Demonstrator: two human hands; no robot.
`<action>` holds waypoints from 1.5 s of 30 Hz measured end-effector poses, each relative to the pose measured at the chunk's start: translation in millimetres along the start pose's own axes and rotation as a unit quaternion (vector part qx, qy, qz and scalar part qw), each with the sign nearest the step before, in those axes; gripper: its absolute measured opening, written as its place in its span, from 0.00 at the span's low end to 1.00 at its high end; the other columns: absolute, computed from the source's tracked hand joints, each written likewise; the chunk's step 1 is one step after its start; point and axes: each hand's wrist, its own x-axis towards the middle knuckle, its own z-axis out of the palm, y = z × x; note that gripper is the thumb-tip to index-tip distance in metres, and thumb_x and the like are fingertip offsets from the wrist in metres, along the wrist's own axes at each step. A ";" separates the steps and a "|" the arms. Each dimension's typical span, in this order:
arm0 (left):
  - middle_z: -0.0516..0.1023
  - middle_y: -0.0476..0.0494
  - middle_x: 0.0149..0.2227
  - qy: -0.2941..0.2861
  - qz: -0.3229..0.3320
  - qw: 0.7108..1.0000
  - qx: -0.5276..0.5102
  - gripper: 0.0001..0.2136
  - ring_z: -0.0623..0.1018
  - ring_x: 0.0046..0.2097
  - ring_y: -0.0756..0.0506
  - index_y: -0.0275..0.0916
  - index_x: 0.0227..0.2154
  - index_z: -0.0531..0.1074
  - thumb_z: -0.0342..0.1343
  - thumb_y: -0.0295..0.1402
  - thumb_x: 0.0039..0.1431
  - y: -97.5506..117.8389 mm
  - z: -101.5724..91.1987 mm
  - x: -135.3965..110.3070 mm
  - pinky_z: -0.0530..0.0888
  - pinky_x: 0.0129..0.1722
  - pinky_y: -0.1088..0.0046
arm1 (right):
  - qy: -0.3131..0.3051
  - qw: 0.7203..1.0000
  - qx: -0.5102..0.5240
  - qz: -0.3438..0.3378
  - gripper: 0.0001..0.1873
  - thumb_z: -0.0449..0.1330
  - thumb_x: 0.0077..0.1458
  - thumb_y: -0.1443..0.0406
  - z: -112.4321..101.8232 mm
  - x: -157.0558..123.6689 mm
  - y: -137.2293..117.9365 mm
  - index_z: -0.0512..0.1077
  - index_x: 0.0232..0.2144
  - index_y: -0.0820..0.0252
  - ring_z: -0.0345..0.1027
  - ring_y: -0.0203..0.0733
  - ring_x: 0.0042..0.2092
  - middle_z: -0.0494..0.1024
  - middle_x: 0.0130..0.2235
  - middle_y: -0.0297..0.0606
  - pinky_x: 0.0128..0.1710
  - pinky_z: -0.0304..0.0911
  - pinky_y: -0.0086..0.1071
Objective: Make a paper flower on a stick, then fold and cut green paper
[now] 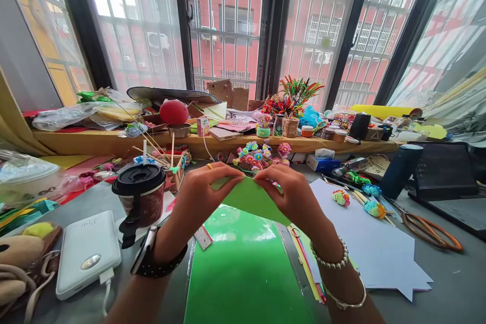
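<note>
A sheet of green paper [253,201] hangs between my two hands, held by its upper edge above the desk. My left hand [207,187] pinches that edge between thumb and fingers, and my right hand [283,185] does the same a short way to the right. Both sets of fingertips nearly meet at the middle. Below the sheet lies a glossy green mat [239,273]. A small white ruler [204,238] sticks out at the mat's left edge, near my left wrist.
Left of my arm stand a lidded dark cup [140,195] and a white power bank [89,253] with its cable. White paper [375,248], crumpled paper balls [375,208] and orange-handled scissors [433,230] lie to the right. Craft supplies crowd the window sill [197,148].
</note>
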 end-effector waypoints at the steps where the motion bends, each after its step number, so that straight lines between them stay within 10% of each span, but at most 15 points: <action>1: 0.77 0.49 0.30 0.001 0.007 1.000 0.029 0.06 0.74 0.32 0.48 0.41 0.30 0.74 0.54 0.33 0.50 0.3 -0.1 -0.5 0.68 0.33 0.75 | -0.002 1.000 -0.010 -0.002 0.06 0.54 0.52 0.71 2.6 0.3 -0.9 0.71 0.28 0.60 0.66 0.38 0.33 0.74 0.30 0.36 0.35 0.61 0.30; 8: 0.77 0.50 0.28 -0.026 0.091 0.983 0.156 0.05 0.73 0.30 0.48 0.42 0.29 0.74 0.52 0.31 0.52 10.9 1.4 -5.3 0.66 0.32 0.72 | -0.010 0.998 -0.046 -0.038 0.07 0.52 0.53 0.69 10.0 -0.7 -4.5 0.71 0.30 0.61 0.66 0.38 0.33 0.74 0.30 0.37 0.33 0.59 0.29; 30: 0.77 0.50 0.32 -0.039 -0.027 0.977 0.207 0.08 0.75 0.31 0.46 0.43 0.28 0.74 0.50 0.34 0.52 -12.3 -9.5 -2.2 0.64 0.25 0.75 | 0.108 0.947 -0.250 0.172 0.07 0.53 0.51 0.68 -25.8 -5.9 55.7 0.71 0.27 0.62 0.68 0.47 0.32 0.76 0.29 0.41 0.28 0.60 0.34; 36: 0.76 0.52 0.31 -0.059 -0.006 0.981 0.186 0.08 0.74 0.31 0.48 0.43 0.28 0.73 0.49 0.34 0.53 -8.3 -5.6 -2.3 0.64 0.27 0.76 | 0.012 0.999 -0.026 0.030 0.07 0.56 0.50 0.66 -7.2 1.8 21.6 0.70 0.33 0.60 0.67 0.42 0.39 0.76 0.36 0.38 0.39 0.61 0.33; 45: 0.76 0.50 0.31 -0.090 0.050 0.984 0.146 0.08 0.74 0.31 0.48 0.43 0.32 0.73 0.49 0.34 0.54 3.9 8.4 -3.6 0.65 0.28 0.76 | -0.040 0.998 -0.055 -0.003 0.06 0.55 0.52 0.69 10.9 0.5 2.2 0.72 0.29 0.59 0.68 0.38 0.33 0.76 0.30 0.36 0.33 0.60 0.28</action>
